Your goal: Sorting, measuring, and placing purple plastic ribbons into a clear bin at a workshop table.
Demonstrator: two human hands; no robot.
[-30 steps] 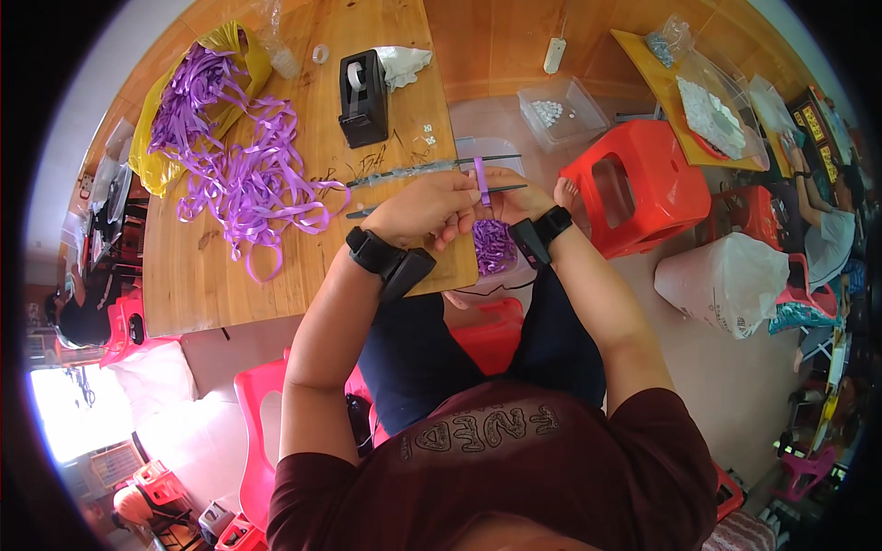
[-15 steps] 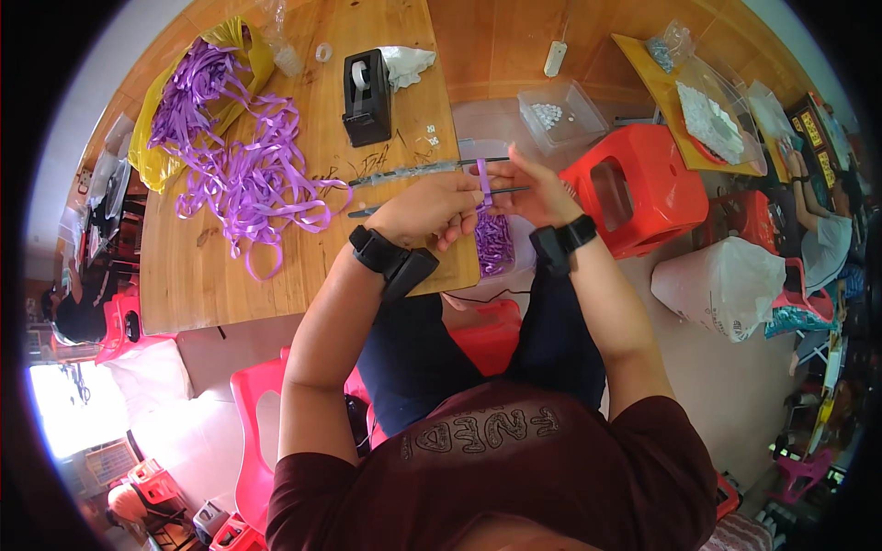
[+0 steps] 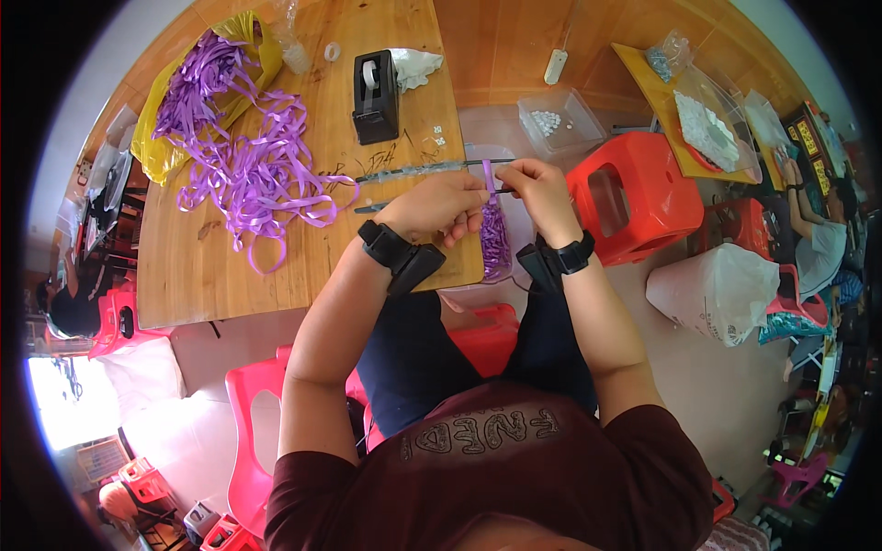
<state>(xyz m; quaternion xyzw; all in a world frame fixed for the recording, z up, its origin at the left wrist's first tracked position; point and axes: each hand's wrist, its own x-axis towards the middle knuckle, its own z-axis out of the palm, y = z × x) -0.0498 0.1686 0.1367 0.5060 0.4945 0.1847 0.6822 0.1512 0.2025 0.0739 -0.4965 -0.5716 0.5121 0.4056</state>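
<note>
a bare-wood table (image 3: 285, 294) is filling the left of the tiled room, its corner reaching the seated person, so the work is sitting within easy reach. a tangle of purple ribbon (image 3: 253, 188) is spilling from a yellow plastic bag (image 3: 158, 151), probably left loose for pulling lengths. clear tape (image 3: 423, 169) is fastening a thin dark rod (image 3: 473, 163) to the tabletop, apparently so its end can jut steadily past the edge, where a purple ribbon strip (image 3: 488, 173) is hanging. the left hand (image 3: 432, 204) is curling closed, seemingly pinching the strip's lower end to tension it; the right hand (image 3: 542, 193) is holding thumb and forefinger close beside it, but whether they are gripping i cannot tell. below, a translucent bin (image 3: 522, 230) is holding short purple pieces (image 3: 495, 243), likely placed for catching them
</note>
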